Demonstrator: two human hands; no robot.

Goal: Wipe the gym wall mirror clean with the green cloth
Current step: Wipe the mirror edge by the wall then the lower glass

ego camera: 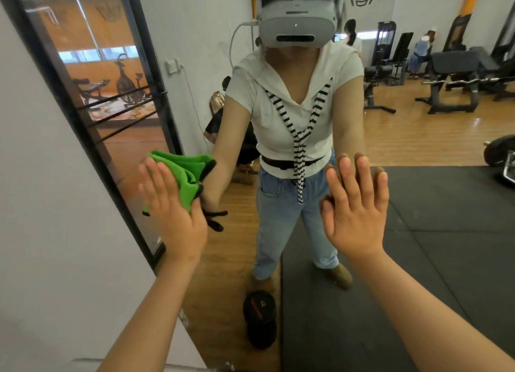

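Note:
The wall mirror fills the middle and right of the view and reflects me and the gym behind. My left hand presses the folded green cloth flat against the glass near the mirror's left edge, fingers straight. My right hand lies flat on the glass at about the same height, fingers spread and straight, holding nothing.
A grey wall borders the mirror on the left, with a black-framed glass panel in it. The reflection shows weight benches, a black floor mat, a dumbbell on the wooden floor and people at the back.

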